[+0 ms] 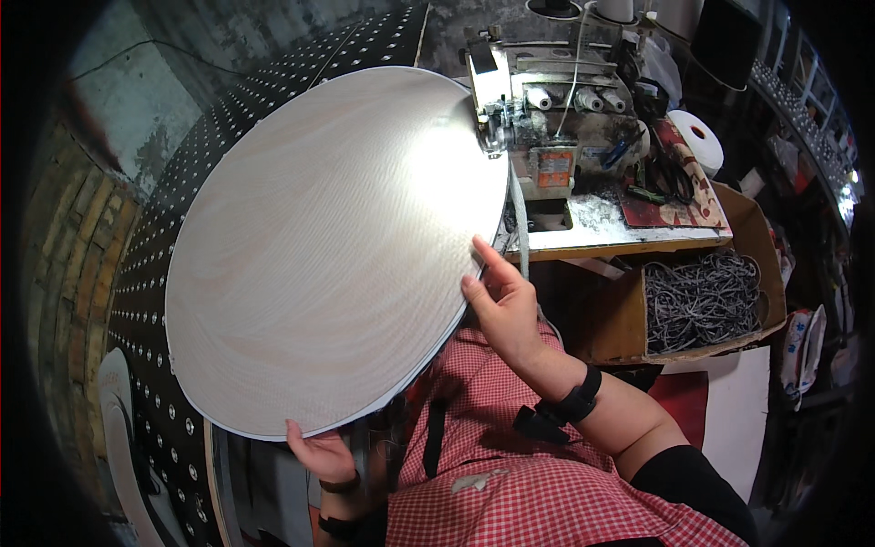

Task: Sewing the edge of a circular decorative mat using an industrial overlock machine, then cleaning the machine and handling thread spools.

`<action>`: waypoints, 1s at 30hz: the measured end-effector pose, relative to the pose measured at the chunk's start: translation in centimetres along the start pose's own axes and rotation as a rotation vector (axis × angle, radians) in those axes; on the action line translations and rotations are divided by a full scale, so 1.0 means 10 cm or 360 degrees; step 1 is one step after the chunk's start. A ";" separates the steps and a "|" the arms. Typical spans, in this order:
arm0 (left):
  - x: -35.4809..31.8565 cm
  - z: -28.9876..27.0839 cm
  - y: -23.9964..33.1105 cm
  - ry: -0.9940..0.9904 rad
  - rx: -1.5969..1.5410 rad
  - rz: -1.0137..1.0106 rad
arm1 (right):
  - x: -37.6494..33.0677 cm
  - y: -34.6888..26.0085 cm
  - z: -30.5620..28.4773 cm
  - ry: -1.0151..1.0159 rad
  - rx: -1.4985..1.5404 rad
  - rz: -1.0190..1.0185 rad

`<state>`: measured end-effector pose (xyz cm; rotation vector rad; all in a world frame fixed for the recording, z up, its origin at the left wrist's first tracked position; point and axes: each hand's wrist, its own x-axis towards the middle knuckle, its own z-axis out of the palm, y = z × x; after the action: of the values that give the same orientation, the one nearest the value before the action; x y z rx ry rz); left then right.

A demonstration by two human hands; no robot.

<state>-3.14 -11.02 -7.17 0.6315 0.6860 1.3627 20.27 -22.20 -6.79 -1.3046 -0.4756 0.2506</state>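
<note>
One round pale mat (319, 246) overlapped black desk's (146, 301) right edge, rim beside one sewing machine (551, 128). Two hands: left grip (324, 456) pinched near rim; right grip (509, 314) touched right rim, closure unclear.

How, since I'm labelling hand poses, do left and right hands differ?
The left hand is at the near edge of the pale disc; the right hand is at its right edge. The left hand shows one digit over the rim; the right hand shows two, spread apart. Both touch the disc.
</note>
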 end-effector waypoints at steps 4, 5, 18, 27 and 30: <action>0.05 -0.15 -0.03 -0.0054 0.0111 0.0069 | -0.13 0.07 0.04 0.0090 -0.0057 -0.0070; 0.02 -0.22 -0.02 -0.0281 0.0318 -0.0003 | -0.23 0.07 0.06 0.0004 -0.0161 -0.0117; -0.03 -0.26 -0.05 -0.0444 0.0441 -0.0010 | -0.28 0.21 0.11 -0.0016 -0.0227 -0.0468; 0.03 -0.33 -0.02 -0.0316 0.0519 0.0023 | -0.34 -0.07 0.14 -0.0118 0.0020 0.0110; -0.02 -0.16 0.02 -0.0326 0.0402 -0.0024 | -0.18 0.07 0.09 -0.0033 0.0084 -0.0015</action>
<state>-4.48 -11.14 -8.06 0.9520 0.7001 1.1864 18.32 -22.08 -7.70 -1.2492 -0.4896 0.2669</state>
